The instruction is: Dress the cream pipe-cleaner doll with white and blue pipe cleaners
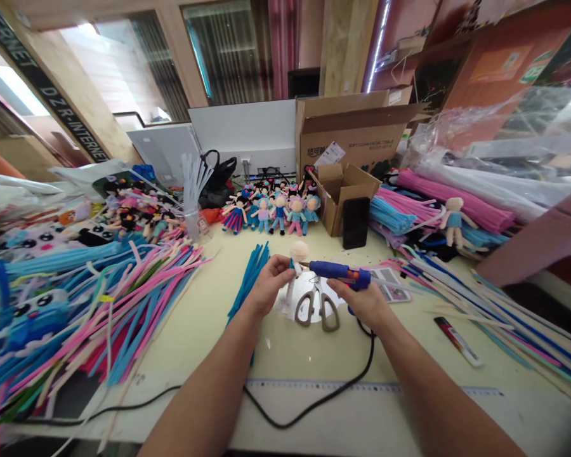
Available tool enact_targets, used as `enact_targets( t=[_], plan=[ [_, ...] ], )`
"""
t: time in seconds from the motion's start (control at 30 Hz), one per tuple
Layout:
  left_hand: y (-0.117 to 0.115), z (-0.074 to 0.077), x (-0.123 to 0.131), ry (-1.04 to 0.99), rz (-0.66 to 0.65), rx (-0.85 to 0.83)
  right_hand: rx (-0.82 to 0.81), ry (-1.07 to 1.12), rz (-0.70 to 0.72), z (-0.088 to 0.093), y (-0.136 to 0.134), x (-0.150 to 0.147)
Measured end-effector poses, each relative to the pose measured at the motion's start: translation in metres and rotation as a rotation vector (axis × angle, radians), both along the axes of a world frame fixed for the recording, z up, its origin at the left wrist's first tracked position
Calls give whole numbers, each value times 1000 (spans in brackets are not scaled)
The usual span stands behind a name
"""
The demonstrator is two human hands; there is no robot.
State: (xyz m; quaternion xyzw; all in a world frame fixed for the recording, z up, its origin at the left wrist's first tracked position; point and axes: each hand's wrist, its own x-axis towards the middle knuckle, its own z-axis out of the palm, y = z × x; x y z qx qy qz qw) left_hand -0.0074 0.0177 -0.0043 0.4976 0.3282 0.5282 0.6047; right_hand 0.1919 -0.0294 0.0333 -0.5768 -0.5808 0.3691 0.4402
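Between the fingers of my left hand (272,282) is a small doll (299,251) with a round cream head and a bit of blue below it. My right hand (364,303) is wrapped round a blue glue gun (335,271). The gun's nozzle points left and meets the doll just under its head; whether it touches cannot be made out. Grey-handled scissors (318,309) lie below the gun on a white sheet (286,303). Teal pipe cleaners (250,278) lie in a bundle beside my left hand.
Finished dolls (280,212) stand in rows at the back, near a small open carton (339,193) and a black phone (356,222). Coloured pipe cleaners (124,304) heap at left. A black cord (309,419) crosses a ruler (438,388) in front.
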Motion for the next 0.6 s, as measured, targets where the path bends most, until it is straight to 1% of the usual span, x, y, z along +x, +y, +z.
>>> enact_targets(
  t=[0.13,0.4,0.5,0.6],
  plan=[
    [1,0,0,27,17,9,0,10,2,0,0,0],
    [0,5,0,83,50,25,-56,-13,-44,2,0,0],
    [2,4,-2,135,79,60,-52,-35,-59,-2,0,2],
    [4,2,-4,217,139,127,-47,-60,-69,-6,1,2]
  ],
)
